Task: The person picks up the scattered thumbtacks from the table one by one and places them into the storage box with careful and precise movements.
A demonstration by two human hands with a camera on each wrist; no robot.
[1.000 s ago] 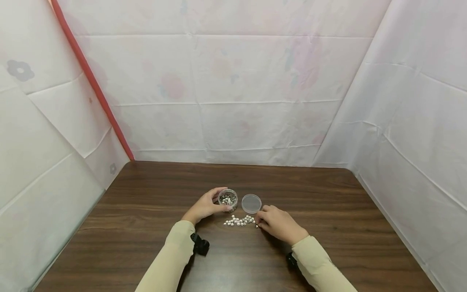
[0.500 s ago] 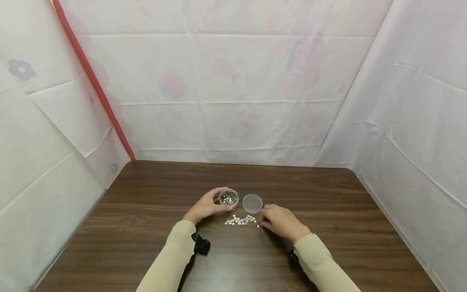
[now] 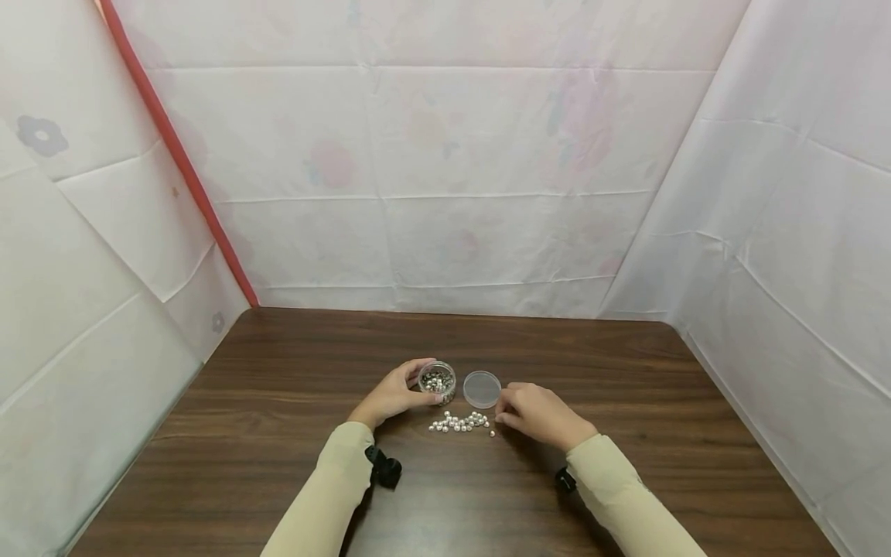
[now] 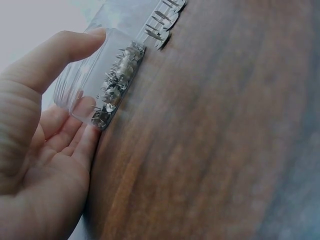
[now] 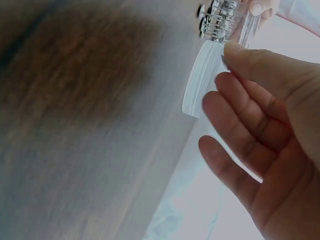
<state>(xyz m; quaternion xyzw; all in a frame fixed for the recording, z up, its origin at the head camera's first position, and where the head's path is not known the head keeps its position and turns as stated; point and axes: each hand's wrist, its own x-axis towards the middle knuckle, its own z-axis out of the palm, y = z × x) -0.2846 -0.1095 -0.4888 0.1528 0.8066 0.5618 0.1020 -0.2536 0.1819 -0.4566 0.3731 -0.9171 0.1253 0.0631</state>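
Left hand is gripping the jar. Lid is lying right of it, tacks in front; right hand is pinching a dark sliver.

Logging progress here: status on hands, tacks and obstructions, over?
Left hand grips jar. Right hand beside lid, grip unclear. Tacks in jar, loose tacks on table. No obstruction apparent.

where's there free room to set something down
The brown wood-grain table is bare left of the left hand, right of the right hand, and behind the open clear round plastic jar and clear round plastic lid, up to the white floral cloth. It's crowded between the hands: jar, lid and silver thumbtacks.
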